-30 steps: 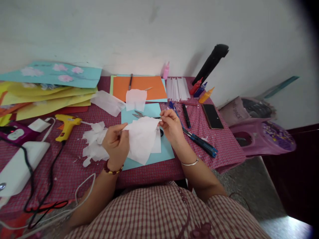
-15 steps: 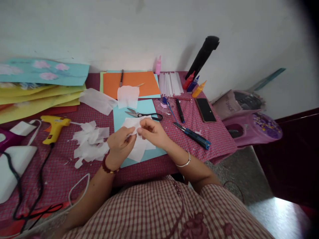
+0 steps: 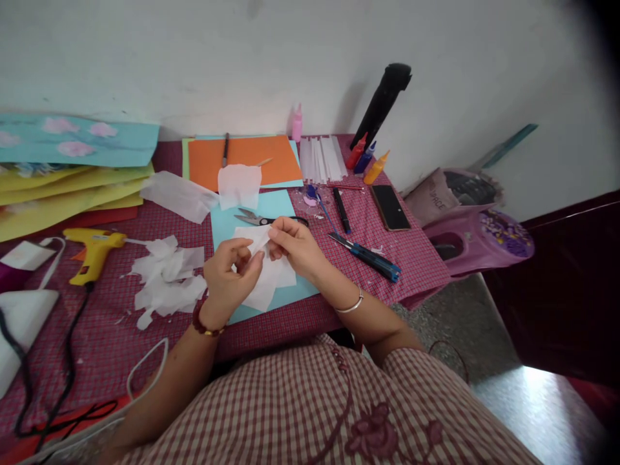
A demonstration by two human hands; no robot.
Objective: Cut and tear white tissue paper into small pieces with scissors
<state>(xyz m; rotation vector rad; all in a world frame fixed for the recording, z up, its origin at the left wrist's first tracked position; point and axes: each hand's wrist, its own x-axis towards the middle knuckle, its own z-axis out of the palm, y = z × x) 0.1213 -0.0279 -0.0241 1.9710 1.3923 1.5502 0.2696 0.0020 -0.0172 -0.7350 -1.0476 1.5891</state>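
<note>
My right hand pinches a small piece of thin white tissue paper between thumb and fingers. Just to its left, my left hand is curved, with its thumb apart from the fingers and nothing visibly gripped. Both are over white tissue sheets lying on a light blue paper sheet. Scissors lie just beyond the hands with blades parted, their handles partly hidden by my right hand. A heap of crumpled white tissue sits left of my left hand.
A yellow glue gun with a black cord lies at left. At right are a blue cutter knife, a black marker, a phone and paint bottles. Orange paper and white strips lie along the wall.
My left hand's thumb and fingers have parted from the tissue paper, while my right hand now pinches it. The whole view has shifted slightly, so things appear further left.
</note>
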